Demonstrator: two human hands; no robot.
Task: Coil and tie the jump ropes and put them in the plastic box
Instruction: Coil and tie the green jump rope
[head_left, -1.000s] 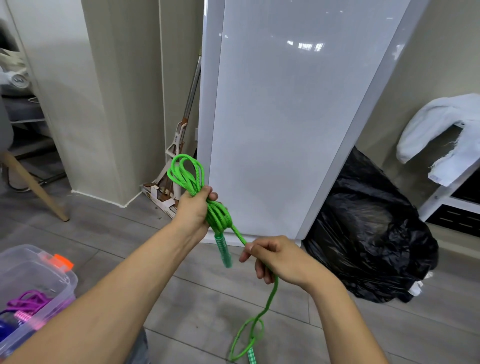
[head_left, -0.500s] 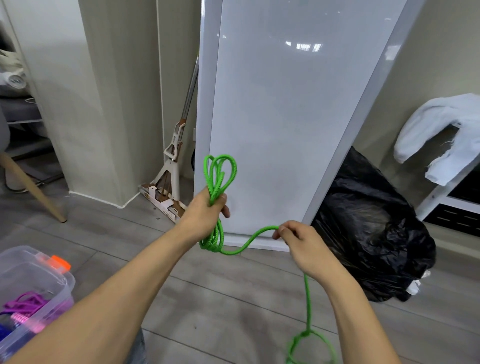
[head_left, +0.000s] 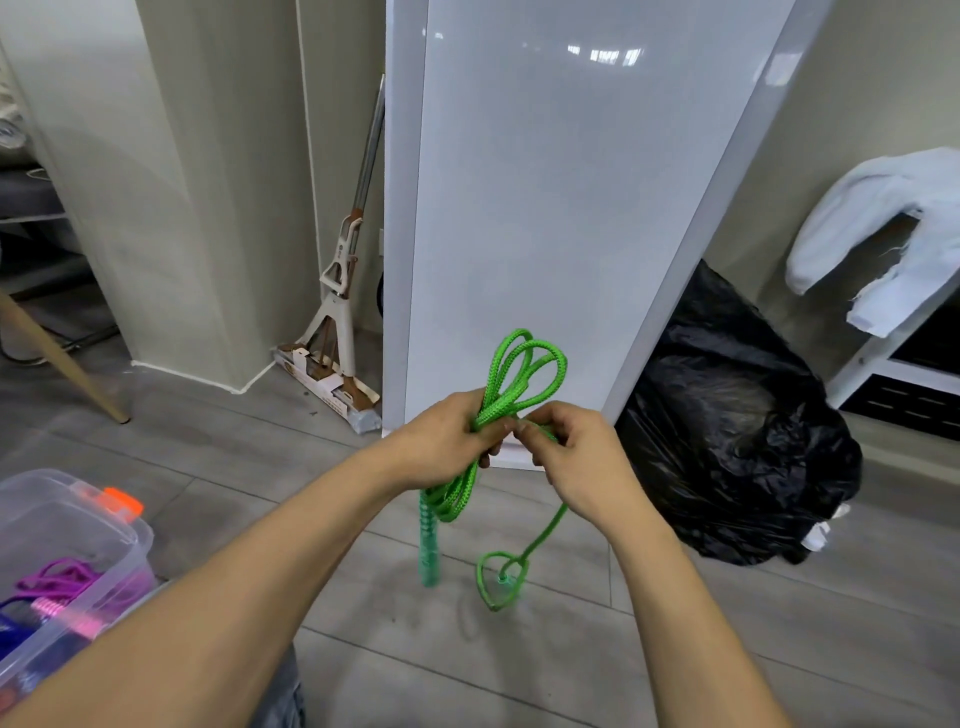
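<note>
Green jump rope (head_left: 511, 384) is at the centre of the frame, gripped as a bundle by the left hand (head_left: 447, 441); the right hand (head_left: 576, 457) fingers pinch one strand beside it. One green handle (head_left: 430, 545) hangs below. At lower left, one plastic box (head_left: 67, 525) holds a purple rope (head_left: 57, 579). One black bag (head_left: 737, 441) and one mop (head_left: 337, 291) stand behind.

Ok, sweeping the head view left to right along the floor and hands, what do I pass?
Plastic box → squeeze mop → left hand → green jump rope → right hand → black rubbish bag → white cloth draped over the shelf.
</note>
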